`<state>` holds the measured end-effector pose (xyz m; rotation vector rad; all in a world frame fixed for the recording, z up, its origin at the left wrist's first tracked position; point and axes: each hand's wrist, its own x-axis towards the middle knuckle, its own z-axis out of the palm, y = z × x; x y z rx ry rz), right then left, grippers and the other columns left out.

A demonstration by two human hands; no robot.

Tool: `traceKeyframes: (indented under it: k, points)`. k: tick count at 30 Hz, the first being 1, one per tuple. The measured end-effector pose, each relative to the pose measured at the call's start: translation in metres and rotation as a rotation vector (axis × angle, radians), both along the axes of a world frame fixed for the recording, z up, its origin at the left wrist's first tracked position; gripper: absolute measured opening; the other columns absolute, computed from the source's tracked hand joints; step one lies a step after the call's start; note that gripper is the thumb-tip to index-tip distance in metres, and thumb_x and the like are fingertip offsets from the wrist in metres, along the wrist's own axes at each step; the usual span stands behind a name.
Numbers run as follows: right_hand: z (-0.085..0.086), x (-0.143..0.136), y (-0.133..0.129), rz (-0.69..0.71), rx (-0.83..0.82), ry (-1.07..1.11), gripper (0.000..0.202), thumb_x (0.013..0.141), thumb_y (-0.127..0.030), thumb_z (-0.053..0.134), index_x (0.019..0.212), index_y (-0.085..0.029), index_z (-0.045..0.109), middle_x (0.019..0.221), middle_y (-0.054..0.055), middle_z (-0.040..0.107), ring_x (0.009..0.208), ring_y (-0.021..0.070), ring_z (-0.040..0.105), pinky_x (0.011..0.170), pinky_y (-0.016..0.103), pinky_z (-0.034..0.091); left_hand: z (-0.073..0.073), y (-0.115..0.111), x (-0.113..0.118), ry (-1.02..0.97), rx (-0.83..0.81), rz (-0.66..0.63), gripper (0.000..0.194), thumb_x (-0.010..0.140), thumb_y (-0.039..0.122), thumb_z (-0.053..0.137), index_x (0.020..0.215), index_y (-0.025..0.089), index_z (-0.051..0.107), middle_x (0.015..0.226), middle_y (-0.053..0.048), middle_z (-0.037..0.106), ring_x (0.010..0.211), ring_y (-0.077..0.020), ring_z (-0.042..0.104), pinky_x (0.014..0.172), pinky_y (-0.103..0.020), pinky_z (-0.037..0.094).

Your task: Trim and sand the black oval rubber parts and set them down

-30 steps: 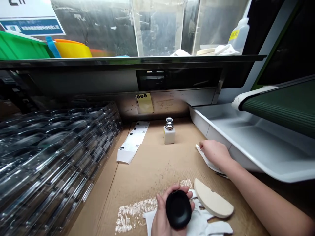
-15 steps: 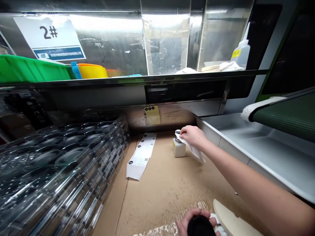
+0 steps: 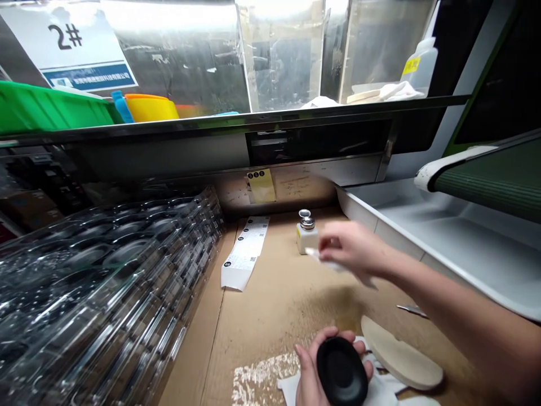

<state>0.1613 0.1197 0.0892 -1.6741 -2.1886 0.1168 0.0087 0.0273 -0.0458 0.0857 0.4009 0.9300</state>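
Observation:
In the head view, a black oval object with a shallow hollow (image 3: 341, 372) lies in my left hand (image 3: 310, 366), whose fingers wrap round its edge at the bottom of the view. My right hand (image 3: 353, 248), somewhat blurred, pinches a white cloth (image 3: 333, 264) over the cardboard. Just left of it stands a small pump dispenser bottle (image 3: 305, 239) with a metal top, its lid flipped up. Beside my left hand, white cloths (image 3: 382, 389) and a cream half-round pad (image 3: 399, 355) rest on the cardboard.
Stacked clear plastic trays (image 3: 127, 293) fill the left side. A strip of labels (image 3: 245, 254) lies on the cardboard (image 3: 262, 321). A thin metal tool (image 3: 412, 310) lies under my right forearm. At right are a grey trough (image 3: 456, 248) and a green conveyor belt (image 3: 486, 180). A shelf (image 3: 274, 119) crosses above.
My right hand has drawn the white cloth off the bottle's top, back toward me and slightly right. My left hand has come further into view with the black oval object.

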Motion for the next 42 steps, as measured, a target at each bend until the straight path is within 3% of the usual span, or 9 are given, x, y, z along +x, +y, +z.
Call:
traceKeyframes:
  k: [3, 6, 10, 13, 17, 23, 30, 37, 42]
  points:
    - [-0.018, -0.015, -0.054, 0.263, -0.056, 0.035, 0.008, 0.068, -0.023, 0.068, 0.065, -0.024, 0.060, 0.068, -0.007, 0.057, 0.067, 0.0061, 0.051, 0.058, 0.018, 0.036, 0.008, -0.004, 0.003, -0.031, -0.074, 0.036, 0.054, 0.072, 0.063, 0.042, 0.075, 0.016, 0.069, 0.081, -0.012, 0.069, 0.080, -0.0257, 0.062, 0.076, -0.040, 0.043]
    - [-0.044, -0.030, -0.083, 0.399, -0.030, 0.030, 0.006, 0.072, -0.023, 0.064, 0.069, -0.024, 0.059, 0.069, -0.007, 0.056, 0.067, 0.0071, 0.047, 0.055, 0.020, 0.031, 0.017, -0.006, 0.004, -0.102, -0.128, 0.033, 0.049, 0.079, 0.055, 0.041, 0.063, 0.016, 0.066, 0.068, -0.007, 0.064, 0.072, -0.0174, 0.059, 0.074, -0.030, 0.043]
    - [-0.073, -0.041, -0.087, 0.416, 0.087, 0.014, 0.016, 0.081, -0.026, 0.053, 0.066, -0.022, 0.056, 0.068, -0.002, 0.052, 0.064, 0.0108, 0.037, 0.052, 0.026, 0.022, 0.028, -0.009, 0.003, -0.126, -0.118, 0.016, 0.051, 0.084, 0.050, 0.037, 0.069, 0.012, 0.068, 0.073, -0.009, 0.064, 0.074, -0.0173, 0.058, 0.078, -0.031, 0.043]
    - [-0.083, -0.044, -0.083, 0.390, 0.159, 0.037, 0.017, 0.082, -0.024, 0.051, 0.066, -0.022, 0.056, 0.071, -0.002, 0.052, 0.065, 0.0111, 0.036, 0.053, 0.026, 0.021, 0.029, -0.010, 0.005, -0.111, -0.078, 0.079, 0.054, 0.086, 0.047, 0.033, 0.069, 0.010, 0.068, 0.073, -0.010, 0.065, 0.076, -0.0178, 0.059, 0.080, -0.032, 0.043]
    - [-0.076, -0.037, -0.081, 0.282, 0.229, 0.096, 0.017, 0.080, -0.022, 0.052, 0.064, -0.019, 0.055, 0.069, -0.001, 0.052, 0.066, 0.0112, 0.040, 0.054, 0.024, 0.025, 0.024, -0.011, 0.006, -0.042, -0.071, 0.102, 0.050, 0.084, 0.050, 0.036, 0.072, 0.013, 0.068, 0.078, -0.009, 0.066, 0.085, -0.0192, 0.059, 0.084, -0.033, 0.041]
    - [-0.048, -0.004, -0.083, 0.048, 0.239, 0.196, 0.014, 0.084, -0.022, 0.049, 0.072, -0.019, 0.056, 0.074, 0.000, 0.052, 0.068, 0.0100, 0.047, 0.060, 0.022, 0.035, 0.024, -0.010, 0.000, 0.042, -0.012, -0.032, 0.059, 0.078, 0.061, 0.035, 0.087, 0.013, 0.067, 0.088, -0.014, 0.067, 0.088, -0.0270, 0.061, 0.087, -0.043, 0.039]
    - [-0.063, -0.022, -0.086, 0.204, 0.173, 0.021, 0.007, 0.076, -0.020, 0.058, 0.071, -0.022, 0.055, 0.071, -0.004, 0.055, 0.067, 0.0090, 0.049, 0.055, 0.022, 0.031, 0.018, -0.008, 0.006, 0.039, -0.086, 0.079, 0.046, 0.082, 0.051, 0.041, 0.071, 0.014, 0.066, 0.076, -0.008, 0.065, 0.081, -0.0165, 0.057, 0.080, -0.031, 0.041]
    - [-0.080, -0.027, -0.088, 0.243, 0.368, -0.194, 0.023, 0.084, -0.015, 0.043, 0.062, -0.018, 0.047, 0.066, 0.000, 0.049, 0.061, 0.0122, 0.036, 0.052, 0.028, 0.019, 0.019, -0.011, 0.012, 0.168, -0.044, 0.116, 0.040, 0.080, 0.048, 0.046, 0.065, 0.013, 0.062, 0.065, -0.005, 0.061, 0.071, -0.0154, 0.056, 0.072, -0.029, 0.042]
    - [-0.069, -0.007, -0.092, 0.160, 0.450, -0.301, 0.026, 0.086, -0.016, 0.040, 0.062, -0.018, 0.048, 0.064, 0.001, 0.048, 0.060, 0.0131, 0.036, 0.053, 0.029, 0.019, 0.020, -0.010, 0.009, 0.167, -0.013, 0.099, 0.046, 0.080, 0.052, 0.042, 0.080, 0.012, 0.065, 0.076, -0.010, 0.066, 0.079, -0.0213, 0.061, 0.075, -0.035, 0.044]
